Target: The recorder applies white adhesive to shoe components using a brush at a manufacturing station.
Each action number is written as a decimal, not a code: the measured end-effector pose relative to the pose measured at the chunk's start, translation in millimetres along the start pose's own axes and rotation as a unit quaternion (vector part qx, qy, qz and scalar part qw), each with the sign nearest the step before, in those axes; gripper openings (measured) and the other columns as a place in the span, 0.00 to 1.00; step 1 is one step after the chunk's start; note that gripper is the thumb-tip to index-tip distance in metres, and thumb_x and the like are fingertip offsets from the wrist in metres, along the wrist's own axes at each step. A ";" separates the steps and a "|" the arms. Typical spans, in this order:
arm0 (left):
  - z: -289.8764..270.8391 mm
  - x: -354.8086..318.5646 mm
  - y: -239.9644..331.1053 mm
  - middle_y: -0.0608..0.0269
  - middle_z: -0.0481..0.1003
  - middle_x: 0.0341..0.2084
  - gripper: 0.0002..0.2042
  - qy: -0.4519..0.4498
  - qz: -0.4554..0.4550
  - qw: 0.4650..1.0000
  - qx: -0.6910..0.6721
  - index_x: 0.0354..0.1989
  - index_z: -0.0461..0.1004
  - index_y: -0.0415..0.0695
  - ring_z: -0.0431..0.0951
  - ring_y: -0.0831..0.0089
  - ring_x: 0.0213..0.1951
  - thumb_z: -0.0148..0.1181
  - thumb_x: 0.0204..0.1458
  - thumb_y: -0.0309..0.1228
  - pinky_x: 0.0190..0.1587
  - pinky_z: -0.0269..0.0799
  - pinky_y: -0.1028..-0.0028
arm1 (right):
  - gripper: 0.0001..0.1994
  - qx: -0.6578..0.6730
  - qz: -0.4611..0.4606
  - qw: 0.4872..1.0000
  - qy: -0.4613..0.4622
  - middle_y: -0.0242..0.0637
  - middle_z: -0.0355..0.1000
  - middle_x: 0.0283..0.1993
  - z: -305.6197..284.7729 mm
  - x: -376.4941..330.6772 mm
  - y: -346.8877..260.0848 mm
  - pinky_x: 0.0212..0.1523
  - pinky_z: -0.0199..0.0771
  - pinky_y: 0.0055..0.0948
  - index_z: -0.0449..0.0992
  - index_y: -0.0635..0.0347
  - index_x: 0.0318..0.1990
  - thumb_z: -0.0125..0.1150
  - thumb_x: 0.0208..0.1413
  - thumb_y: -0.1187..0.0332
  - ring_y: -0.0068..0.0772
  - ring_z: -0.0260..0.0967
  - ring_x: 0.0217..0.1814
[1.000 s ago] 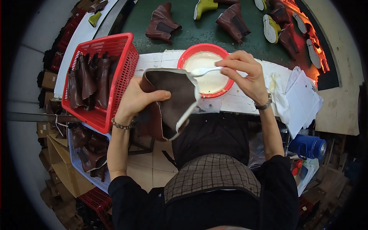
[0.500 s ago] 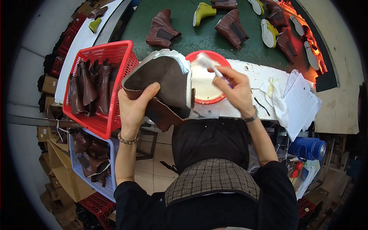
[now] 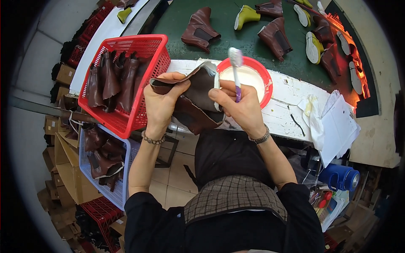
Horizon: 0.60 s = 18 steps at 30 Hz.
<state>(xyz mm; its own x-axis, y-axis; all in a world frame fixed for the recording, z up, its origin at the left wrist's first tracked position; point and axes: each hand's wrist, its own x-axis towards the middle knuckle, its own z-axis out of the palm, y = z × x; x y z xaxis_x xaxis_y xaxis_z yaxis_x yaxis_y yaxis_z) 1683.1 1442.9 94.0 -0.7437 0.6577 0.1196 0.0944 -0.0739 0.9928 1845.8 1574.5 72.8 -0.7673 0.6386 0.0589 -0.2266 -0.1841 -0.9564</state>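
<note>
My left hand point(image 3: 162, 99) grips a dark brown leather boot upper point(image 3: 197, 93) by its left side, thumb on top. A whitish edge runs along the upper's far and right sides. My right hand point(image 3: 241, 105) is closed around the purple-and-white handle of a toothbrush point(image 3: 236, 63), its bristle head pointing up and away from me. Fingers of that hand also touch the white right edge of the upper. Just behind the toothbrush stands a red bowl point(image 3: 267, 80) of creamy white liquid.
At left, a red basket point(image 3: 145, 95) holds several brown boot uppers. A blue basket point(image 3: 131, 147) with more uppers is below it. Brown boots point(image 3: 276, 38) and yellow-green shoe pieces point(image 3: 247, 16) lie on the green surface, near an orange glow. White papers point(image 3: 337, 126) and a blue flask point(image 3: 337, 177) are at right.
My right hand has moved from over the bowl to the upper's right edge, turning the toothbrush upright. The upper is folded up more in my left hand. The whole view has shifted.
</note>
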 end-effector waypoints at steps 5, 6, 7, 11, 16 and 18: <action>3.0 -7.1 8.5 0.61 0.82 0.45 0.18 -0.025 -0.007 0.999 -0.022 0.53 0.78 0.35 0.81 0.75 0.44 0.70 0.53 0.21 0.50 0.77 0.73 | 0.09 0.016 0.025 0.999 -0.040 0.18 0.64 0.20 -1.0 13.4 1.3 0.17 0.47 0.17 0.79 0.63 0.30 0.68 0.61 0.69 0.06 0.53 0.17; 0.8 -5.1 5.9 0.60 0.82 0.45 0.18 -0.028 -0.029 0.998 -0.038 0.53 0.78 0.34 0.81 0.74 0.44 0.70 0.53 0.21 0.50 0.77 0.73 | 0.09 0.026 0.029 0.998 -0.058 0.19 0.65 0.20 -2.6 16.9 4.9 0.17 0.45 0.17 0.79 0.62 0.28 0.68 0.60 0.70 0.07 0.52 0.16; -0.8 -3.7 4.6 0.59 0.82 0.45 0.18 -0.031 -0.051 0.997 -0.055 0.53 0.78 0.34 0.81 0.74 0.44 0.70 0.53 0.21 0.50 0.77 0.72 | 0.09 0.025 0.029 0.998 -0.059 0.19 0.65 0.20 -5.0 18.7 5.8 0.17 0.45 0.17 0.79 0.62 0.28 0.68 0.60 0.70 0.07 0.52 0.16; -6.7 3.9 11.4 0.57 0.80 0.48 0.22 -0.021 -0.040 0.998 -0.052 0.56 0.74 0.33 0.80 0.72 0.47 0.71 0.52 0.21 0.51 0.77 0.72 | 0.10 0.074 0.108 0.986 -0.108 0.22 0.67 0.20 -5.3 28.5 -4.0 0.16 0.47 0.17 0.78 0.63 0.28 0.69 0.59 0.70 0.09 0.54 0.15; 5.4 16.3 31.1 0.56 0.78 0.45 0.27 0.097 0.249 0.956 0.118 0.58 0.70 0.39 0.76 0.70 0.53 0.74 0.49 0.23 0.53 0.76 0.71 | 0.11 0.029 0.084 0.989 -0.118 0.29 0.75 0.24 7.0 47.3 -27.4 0.17 0.53 0.16 0.80 0.68 0.33 0.73 0.58 0.67 0.11 0.60 0.17; 14.5 10.5 54.9 0.64 0.77 0.38 0.21 0.183 0.381 0.855 0.301 0.48 0.78 0.45 0.75 0.69 0.47 0.78 0.44 0.27 0.51 0.71 0.67 | 0.11 0.061 0.060 0.991 -0.107 0.30 0.76 0.25 16.8 51.6 -39.9 0.18 0.54 0.15 0.80 0.68 0.33 0.73 0.58 0.67 0.11 0.61 0.18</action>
<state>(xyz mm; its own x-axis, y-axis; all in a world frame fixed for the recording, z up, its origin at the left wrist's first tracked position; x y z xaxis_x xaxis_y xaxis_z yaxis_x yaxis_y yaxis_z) 1690.1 1456.7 149.7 -0.4612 0.3039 0.8337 0.8854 0.0961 0.4547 1805.2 1602.3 118.8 -0.8998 0.4359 0.0193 -0.1872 -0.3457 -0.9195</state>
